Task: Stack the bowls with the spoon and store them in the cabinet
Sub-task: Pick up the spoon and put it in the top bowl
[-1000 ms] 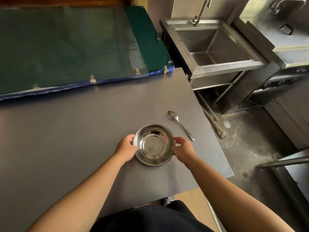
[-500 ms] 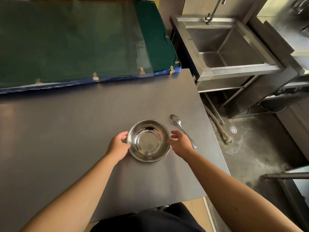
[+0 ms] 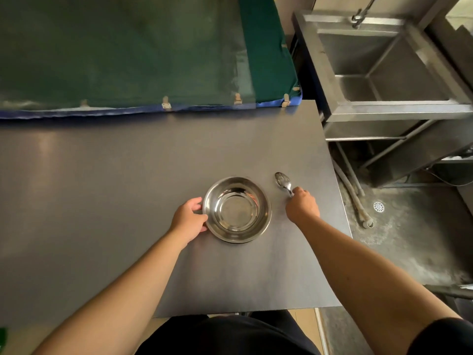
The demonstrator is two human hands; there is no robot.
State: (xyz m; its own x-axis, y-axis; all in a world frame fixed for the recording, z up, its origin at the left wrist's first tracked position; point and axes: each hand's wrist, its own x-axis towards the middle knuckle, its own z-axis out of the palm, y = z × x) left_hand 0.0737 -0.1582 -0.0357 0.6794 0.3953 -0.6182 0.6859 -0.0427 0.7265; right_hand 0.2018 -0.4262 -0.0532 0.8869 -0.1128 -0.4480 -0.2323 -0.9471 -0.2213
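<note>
- Head view: the steel bowls (image 3: 237,210) sit nested on the near right part of the grey table (image 3: 102,188); a second rim shows under the top one, so the stacking looks done (how many bowls are in the stack cannot be told).
- The left hand (image 3: 189,219) cups the stack's left rim, fingers curled loosely against the metal, steadying it on the table and not lifting it.
- The spoon (image 3: 283,182) lies just right of the bowls, its head pointing far, apart from the rim.
- The right hand (image 3: 302,206) is closed down over the spoon's handle; the fingertips seem pinched on it, yet the spoon looks to be lying on the table.
- Judged from this: the spoon is not yet in the bowls and nothing is stored.
- No cabinet is in sight; a steel sink (image 3: 384,70) stands far right, a green cover (image 3: 128,52) beyond the table.
</note>
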